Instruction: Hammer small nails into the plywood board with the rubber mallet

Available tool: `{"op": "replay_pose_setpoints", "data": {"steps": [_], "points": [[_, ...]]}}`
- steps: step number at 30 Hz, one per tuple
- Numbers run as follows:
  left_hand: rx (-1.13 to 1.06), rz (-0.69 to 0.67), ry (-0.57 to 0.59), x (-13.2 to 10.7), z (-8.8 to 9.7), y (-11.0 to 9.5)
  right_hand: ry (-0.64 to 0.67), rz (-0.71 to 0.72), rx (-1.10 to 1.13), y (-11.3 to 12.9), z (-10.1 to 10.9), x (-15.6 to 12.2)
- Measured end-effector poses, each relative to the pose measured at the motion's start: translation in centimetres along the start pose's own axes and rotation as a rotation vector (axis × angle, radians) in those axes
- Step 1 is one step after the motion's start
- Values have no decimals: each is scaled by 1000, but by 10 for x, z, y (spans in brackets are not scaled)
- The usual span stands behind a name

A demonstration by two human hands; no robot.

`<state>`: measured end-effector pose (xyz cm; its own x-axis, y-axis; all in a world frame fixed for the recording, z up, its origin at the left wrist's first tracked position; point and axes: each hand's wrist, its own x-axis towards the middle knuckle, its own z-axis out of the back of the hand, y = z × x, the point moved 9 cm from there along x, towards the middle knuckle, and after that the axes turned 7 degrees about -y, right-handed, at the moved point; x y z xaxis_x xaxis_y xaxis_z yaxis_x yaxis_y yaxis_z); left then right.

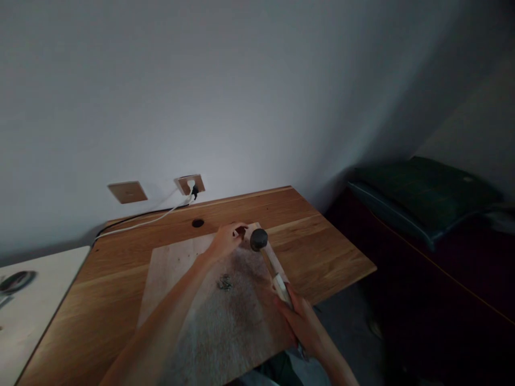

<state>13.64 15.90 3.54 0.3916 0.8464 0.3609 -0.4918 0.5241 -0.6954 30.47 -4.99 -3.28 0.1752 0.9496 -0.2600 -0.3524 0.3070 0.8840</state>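
Observation:
My right hand (301, 320) is closed around the pale wooden handle of a hammer (270, 260), whose dark round head hangs just above the far edge of a light wooden board (177, 260). My left hand (227, 239) reaches across the board with its fingertips pinched on something small right beside the hammer head; what it holds is too small to make out. A small pile of dark nails (224, 282) lies on the board between my forearms.
The board rests on a brown wooden desk (322, 241) with a cable hole (197, 222). A white cable (153, 219) runs to a wall socket (190, 184). A white table (36, 300) adjoins on the left. A dark cushioned seat (418, 198) stands to the right.

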Motion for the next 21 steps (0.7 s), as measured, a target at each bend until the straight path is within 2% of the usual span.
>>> {"op": "replay_pose_setpoints", "data": {"steps": [4,6,10,15,21], "points": [[-16,-71,157,-25,-2,-4,9,-12,12,-3,-1,-1],[-16,-69,176,-34,-4,-2,-5,-17,6,-5,0,0],[-15,-23,105,-29,-6,1,-39,-17,10,-6,5,3],[-3,34,26,-12,-14,7,28,-50,52,-7,-1,6],[13,55,2,-14,-17,20,29,-81,77,-9,-3,5]]}}
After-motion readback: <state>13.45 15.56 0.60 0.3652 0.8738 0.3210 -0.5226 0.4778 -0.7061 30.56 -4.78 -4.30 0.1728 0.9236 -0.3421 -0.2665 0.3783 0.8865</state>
